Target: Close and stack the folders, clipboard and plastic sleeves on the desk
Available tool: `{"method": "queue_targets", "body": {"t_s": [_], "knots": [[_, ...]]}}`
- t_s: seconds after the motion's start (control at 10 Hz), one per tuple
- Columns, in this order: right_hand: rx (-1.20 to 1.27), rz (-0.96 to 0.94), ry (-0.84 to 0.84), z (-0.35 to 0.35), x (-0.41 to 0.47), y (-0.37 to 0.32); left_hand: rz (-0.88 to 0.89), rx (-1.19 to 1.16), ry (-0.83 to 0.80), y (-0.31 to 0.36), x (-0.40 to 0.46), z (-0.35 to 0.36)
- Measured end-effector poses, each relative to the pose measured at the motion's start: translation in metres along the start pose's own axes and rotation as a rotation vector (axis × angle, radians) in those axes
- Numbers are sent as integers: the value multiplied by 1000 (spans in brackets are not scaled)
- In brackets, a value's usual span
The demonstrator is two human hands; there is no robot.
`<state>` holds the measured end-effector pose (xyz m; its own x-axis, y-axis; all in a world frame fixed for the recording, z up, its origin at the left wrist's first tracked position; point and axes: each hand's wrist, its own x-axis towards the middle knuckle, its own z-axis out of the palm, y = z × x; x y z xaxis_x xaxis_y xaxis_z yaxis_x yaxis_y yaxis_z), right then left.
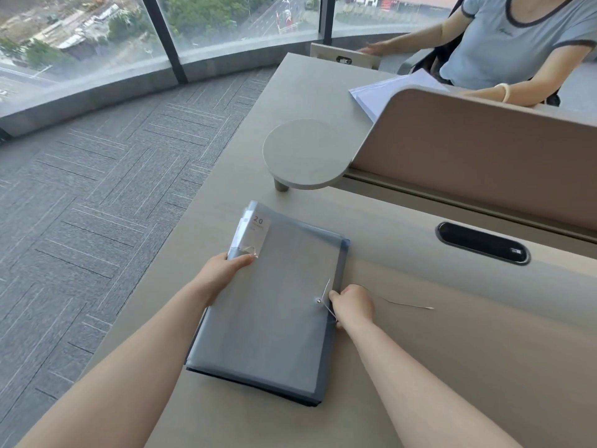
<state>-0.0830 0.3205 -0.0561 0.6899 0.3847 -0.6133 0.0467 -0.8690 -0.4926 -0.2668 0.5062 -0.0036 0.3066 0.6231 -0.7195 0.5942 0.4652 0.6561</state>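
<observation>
Reaching in from the near edge, both of my forearms angle toward a stack of translucent grey folders (274, 302) lying flat on the beige desk (452, 350), near its left edge. My left hand (219, 273) grips the stack's left side partway up, thumb laid flat over the top cover and the other fingers tucked out of sight under the edge, just below a white label (258, 231) printed with "20". My right hand (352, 305) sits at the stack's right edge, knuckles up, fingers curled tight and pinching a thin elastic cord (403, 303) right beside the small metal button (319, 301) on the top folder's flap. One strand of the cord runs from my fingers past the button; the loose end trails off to the right across the bare desk. A darker cover shows along the stack's near edge, beneath the pale ones.

Farther off stands a round grey stand (303, 153), touching a curved divider panel (484, 150). A black cable slot (483, 242) lies to the right. Beyond the divider sits another person (517, 43) with loose papers (387, 88).
</observation>
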Motion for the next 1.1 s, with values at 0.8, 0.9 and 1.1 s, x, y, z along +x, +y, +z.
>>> {"method": "queue_targets", "body": {"t_s": [0.8, 0.9, 1.1], "knots": [[59, 2, 47, 1, -14, 6, 177, 208, 171, 3, -13, 4], [139, 2, 39, -2, -25, 17, 229, 255, 204, 3, -14, 5], [253, 2, 4, -17, -60, 58, 354, 263, 412, 8, -36, 10]]}}
